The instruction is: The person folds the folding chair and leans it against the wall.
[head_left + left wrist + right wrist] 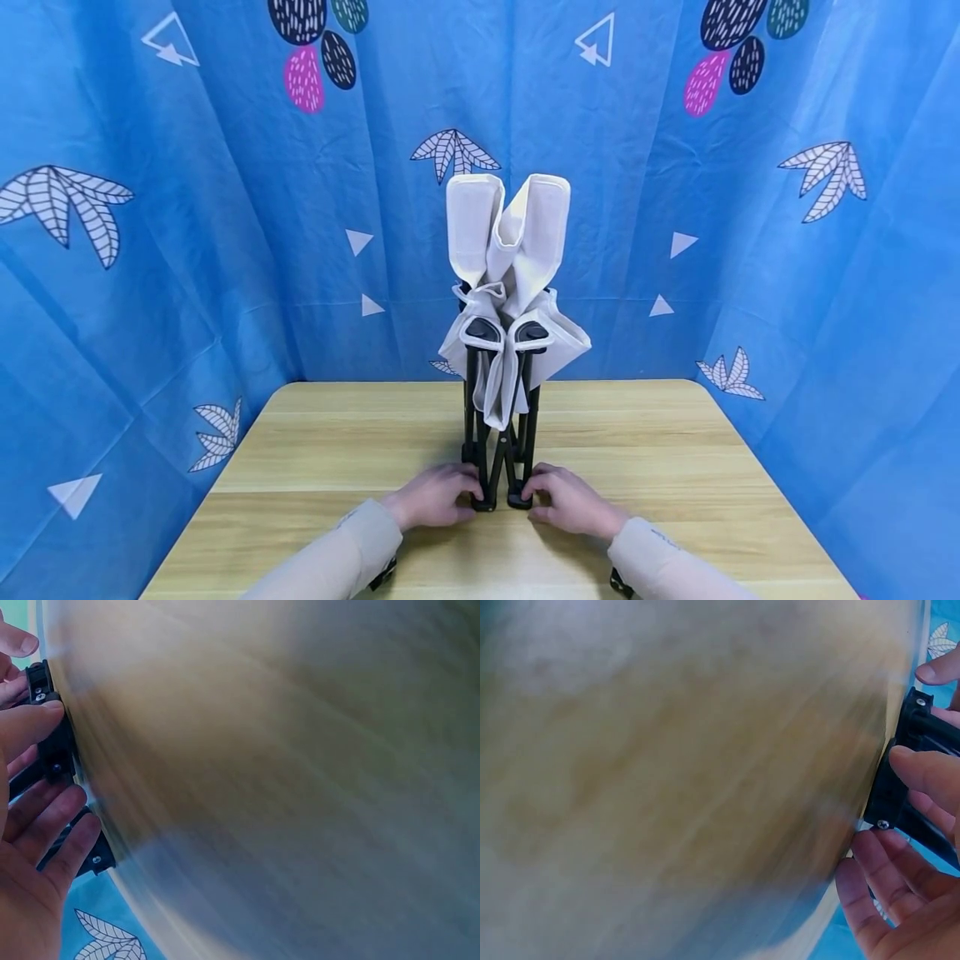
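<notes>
A folded camp chair [551, 225] stands upright at the middle of the table, its white fabric bunched above black legs. Low at its left front foot [483, 504], my left hand [437, 495] grips the leg. The left wrist view shows the thumb [34, 724] lying on the black plastic foot and the other fingers spread around it. My right hand [573, 500] holds the right front foot [519, 500] in the same way. In the right wrist view its thumb [926, 769] presses on that foot, with fingers below and behind.
The wooden table [337, 417] has rounded far corners. A blue patterned curtain [390, 208] hangs behind it and along both sides. Dark wrist straps [384, 575] show under the pale sleeves [330, 554].
</notes>
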A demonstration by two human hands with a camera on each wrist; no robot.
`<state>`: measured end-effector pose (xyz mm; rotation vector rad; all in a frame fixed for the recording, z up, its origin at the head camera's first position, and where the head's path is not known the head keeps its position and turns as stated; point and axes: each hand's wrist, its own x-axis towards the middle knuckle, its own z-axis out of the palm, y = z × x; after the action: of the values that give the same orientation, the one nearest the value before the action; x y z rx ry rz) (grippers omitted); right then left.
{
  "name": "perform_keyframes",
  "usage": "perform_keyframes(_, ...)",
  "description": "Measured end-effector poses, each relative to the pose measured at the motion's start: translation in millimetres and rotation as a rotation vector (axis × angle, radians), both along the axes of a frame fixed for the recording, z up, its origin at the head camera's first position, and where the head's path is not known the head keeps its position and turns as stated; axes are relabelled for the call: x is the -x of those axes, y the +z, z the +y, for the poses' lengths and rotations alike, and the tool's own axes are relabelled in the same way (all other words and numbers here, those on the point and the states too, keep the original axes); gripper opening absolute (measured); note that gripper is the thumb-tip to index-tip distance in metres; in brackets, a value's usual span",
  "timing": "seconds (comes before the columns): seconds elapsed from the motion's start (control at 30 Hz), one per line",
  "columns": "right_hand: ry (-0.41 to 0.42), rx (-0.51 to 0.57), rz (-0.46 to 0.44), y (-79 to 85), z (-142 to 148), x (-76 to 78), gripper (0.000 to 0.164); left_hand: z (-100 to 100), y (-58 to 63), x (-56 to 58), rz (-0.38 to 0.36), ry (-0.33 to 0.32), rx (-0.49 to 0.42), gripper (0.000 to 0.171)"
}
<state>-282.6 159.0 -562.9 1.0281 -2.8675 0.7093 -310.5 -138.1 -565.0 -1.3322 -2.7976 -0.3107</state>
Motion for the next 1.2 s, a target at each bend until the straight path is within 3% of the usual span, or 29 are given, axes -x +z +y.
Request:
perform_keyframes(0.37, 0.010, 0.014, -0.031, 1.5, -0.7, 1.4, 0.017, 2.3, -1.2, -0.9, 0.001, -0.008, -0.008, 0.016)
perform_keyframes(0.97, 0.039, 0.011, 0.031, -0.4, -4.7, 7.4, 0.015, 6.0, -4.9, 0.0, 0.008, 0.002, -0.006, 0.015)
perform_keyframes(1.2, 0.028, 0.022, -0.010, -1.7, -4.8, 10.9, 0.013, 6.0, -6.2, 0.0, -0.012, 0.021, -0.026, 0.013)
